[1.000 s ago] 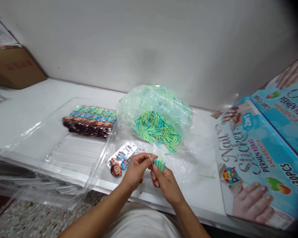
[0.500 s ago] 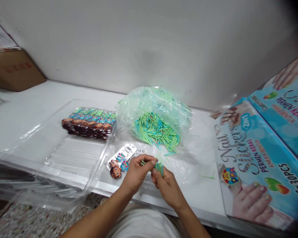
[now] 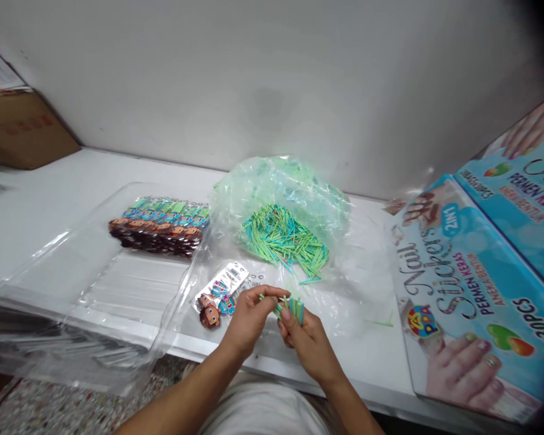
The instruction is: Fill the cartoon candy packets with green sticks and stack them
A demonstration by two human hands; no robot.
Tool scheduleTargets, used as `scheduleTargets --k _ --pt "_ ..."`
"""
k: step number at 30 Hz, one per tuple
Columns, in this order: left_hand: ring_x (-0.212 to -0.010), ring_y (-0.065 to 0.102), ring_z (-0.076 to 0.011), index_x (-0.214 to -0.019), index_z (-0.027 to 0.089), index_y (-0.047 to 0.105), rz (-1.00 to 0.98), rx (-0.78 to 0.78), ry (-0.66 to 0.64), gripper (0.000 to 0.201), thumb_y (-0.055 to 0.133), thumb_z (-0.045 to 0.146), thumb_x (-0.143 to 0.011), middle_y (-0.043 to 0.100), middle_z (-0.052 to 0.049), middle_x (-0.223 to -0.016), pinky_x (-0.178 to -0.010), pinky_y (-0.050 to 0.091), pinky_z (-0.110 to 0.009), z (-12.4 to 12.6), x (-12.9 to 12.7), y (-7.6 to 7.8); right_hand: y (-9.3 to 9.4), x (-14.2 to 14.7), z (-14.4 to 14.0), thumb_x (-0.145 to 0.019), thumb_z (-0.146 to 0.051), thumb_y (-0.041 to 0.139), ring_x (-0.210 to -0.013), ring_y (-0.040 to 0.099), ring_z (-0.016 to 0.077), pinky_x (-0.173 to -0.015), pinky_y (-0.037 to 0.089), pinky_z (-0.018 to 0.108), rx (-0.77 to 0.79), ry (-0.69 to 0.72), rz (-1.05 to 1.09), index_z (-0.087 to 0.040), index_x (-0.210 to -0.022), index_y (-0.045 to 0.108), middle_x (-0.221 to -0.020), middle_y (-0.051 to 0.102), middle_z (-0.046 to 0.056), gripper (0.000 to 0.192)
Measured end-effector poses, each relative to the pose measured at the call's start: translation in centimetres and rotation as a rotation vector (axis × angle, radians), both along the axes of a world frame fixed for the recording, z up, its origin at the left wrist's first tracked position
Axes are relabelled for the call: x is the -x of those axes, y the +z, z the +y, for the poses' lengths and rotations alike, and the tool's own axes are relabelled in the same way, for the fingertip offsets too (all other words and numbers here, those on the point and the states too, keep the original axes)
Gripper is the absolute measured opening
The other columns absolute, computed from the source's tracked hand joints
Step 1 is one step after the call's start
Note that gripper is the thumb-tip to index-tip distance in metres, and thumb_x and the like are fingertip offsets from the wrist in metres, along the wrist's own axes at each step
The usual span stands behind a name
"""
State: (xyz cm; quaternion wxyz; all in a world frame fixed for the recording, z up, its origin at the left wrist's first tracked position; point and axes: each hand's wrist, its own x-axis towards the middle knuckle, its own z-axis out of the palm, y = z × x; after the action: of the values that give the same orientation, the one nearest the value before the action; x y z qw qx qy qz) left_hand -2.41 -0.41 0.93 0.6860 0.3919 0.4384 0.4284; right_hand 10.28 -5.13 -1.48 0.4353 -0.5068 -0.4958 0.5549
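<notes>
Right hand [image 3: 309, 345] gripping a small fanned bundle of thin green and blue sticks [image 3: 294, 308], left hand [image 3: 249, 317] pinching one stick from it, above the clear plastic sheet [image 3: 344, 302] at the counter edge [image 3: 381, 396].

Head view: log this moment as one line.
right hand: grips stick bundle | left hand: pinches one stick there | stick bag: behind hands | sticker card: beside left hand
</notes>
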Motion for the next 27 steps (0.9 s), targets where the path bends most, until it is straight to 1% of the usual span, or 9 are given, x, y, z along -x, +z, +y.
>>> scheduleTargets --k 3,5,8,11,15,16,19,21,27 --pt "-0.048 0.055 -0.0123 -0.083 0.011 0.072 -0.048 0.021 -0.117 0.021 0.065 0.026 -0.071 0.063 -0.001 -0.058 -0.054 0.044 -0.025 -0.01 0.02 0.21 -0.12 -0.23 0.11 -0.092 -0.049 0.044 -0.047 0.033 0.0069 -0.045 0.026 0.023 0.011 0.02 0.04 -0.018 -0.068 0.046 -0.056 0.038 -0.005 0.04" --pt "-0.046 0.055 -0.0119 -0.079 0.011 0.07 -0.052 0.009 -0.145 0.018 0.067 0.026 -0.07 0.063 -0.002 -0.06 -0.052 0.043 -0.025 0.06 0.06 0.17 -0.23 -0.42 0.14 -0.092 -0.048 0.045 -0.048 0.033 0.0069 -0.046 0.026 0.023 0.007 0.03 0.034 -0.017 -0.069 0.046 -0.058 0.04 -0.005 0.039" --pt "-0.055 0.057 -0.0118 -0.068 0.01 0.067 -0.017 -0.035 -0.124 0.014 0.069 0.025 -0.068 0.065 -0.005 -0.072 -0.056 0.045 -0.025 0.18 0.09 0.05 -0.45 -0.62 0.1 -0.093 -0.047 0.045 -0.049 0.034 0.0073 -0.046 0.027 0.023 -0.005 0.054 0.011 -0.018 -0.07 0.046 -0.059 0.04 -0.004 0.037" --pt "-0.052 0.055 -0.0104 -0.065 0.011 0.064 0.01 0.002 -0.113 0.012 0.067 0.022 -0.066 0.065 -0.004 -0.073 -0.051 0.044 -0.023 0.19 0.04 0.17 -0.61 -0.59 0.0 -0.093 -0.046 0.045 -0.05 0.034 0.0078 -0.047 0.028 0.023 -0.012 0.07 -0.013 -0.018 -0.071 0.047 -0.059 0.04 -0.004 0.035" --pt "-0.062 0.06 -0.0113 -0.059 0.013 0.059 0.0 -0.016 -0.009 0.004 0.06 0.014 -0.063 0.066 -0.004 -0.076 -0.059 0.047 -0.022 0.09 -0.08 0.49 -0.58 -0.35 -0.06 -0.093 -0.047 0.044 -0.049 0.033 0.008 -0.047 0.027 0.023 0.019 0.097 0.01 -0.018 -0.07 0.046 -0.058 0.038 -0.005 0.037" --pt "-0.062 0.06 -0.0114 -0.062 0.013 0.061 -0.012 -0.014 -0.018 0.002 0.058 0.013 -0.062 0.066 -0.003 -0.075 -0.059 0.047 -0.022 0.07 -0.09 0.53 -0.53 -0.3 -0.06 -0.093 -0.048 0.044 -0.049 0.033 0.008 -0.047 0.026 0.023 0.026 0.104 0.021 -0.018 -0.069 0.046 -0.057 0.038 -0.005 0.038" --pt "-0.042 0.055 -0.0114 -0.081 0.014 0.066 -0.051 0.039 -0.151 0.019 0.056 0.018 -0.066 0.061 0.0 -0.063 -0.046 0.045 -0.025 0.06 -0.07 0.48 -0.33 -0.3 0.0 -0.093 -0.049 0.044 -0.049 0.034 0.0079 -0.047 0.027 0.023 0.039 0.105 0.044 -0.018 -0.068 0.045 -0.057 0.038 -0.005 0.039" --pt "-0.037 0.052 -0.0114 -0.085 0.013 0.066 -0.056 0.044 -0.2 0.02 0.059 0.024 -0.069 0.06 0.001 -0.061 -0.042 0.043 -0.026 0.09 -0.07 0.39 -0.22 -0.37 0.04 -0.092 -0.049 0.045 -0.049 0.033 0.0075 -0.047 0.026 0.023 0.041 0.099 0.055 -0.018 -0.068 0.045 -0.057 0.038 -0.005 0.04" --pt "-0.068 0.06 -0.0119 -0.06 0.013 0.06 -0.027 -0.033 -0.066 0.003 0.062 0.013 -0.062 0.067 -0.005 -0.08 -0.063 0.048 -0.021 0.18 -0.25 0.67 -0.37 -0.54 -0.04 -0.093 -0.049 0.045 -0.049 0.033 0.0072 -0.047 0.026 0.023 0.044 0.137 0.085 -0.017 -0.067 0.047 -0.057 0.038 -0.005 0.04"
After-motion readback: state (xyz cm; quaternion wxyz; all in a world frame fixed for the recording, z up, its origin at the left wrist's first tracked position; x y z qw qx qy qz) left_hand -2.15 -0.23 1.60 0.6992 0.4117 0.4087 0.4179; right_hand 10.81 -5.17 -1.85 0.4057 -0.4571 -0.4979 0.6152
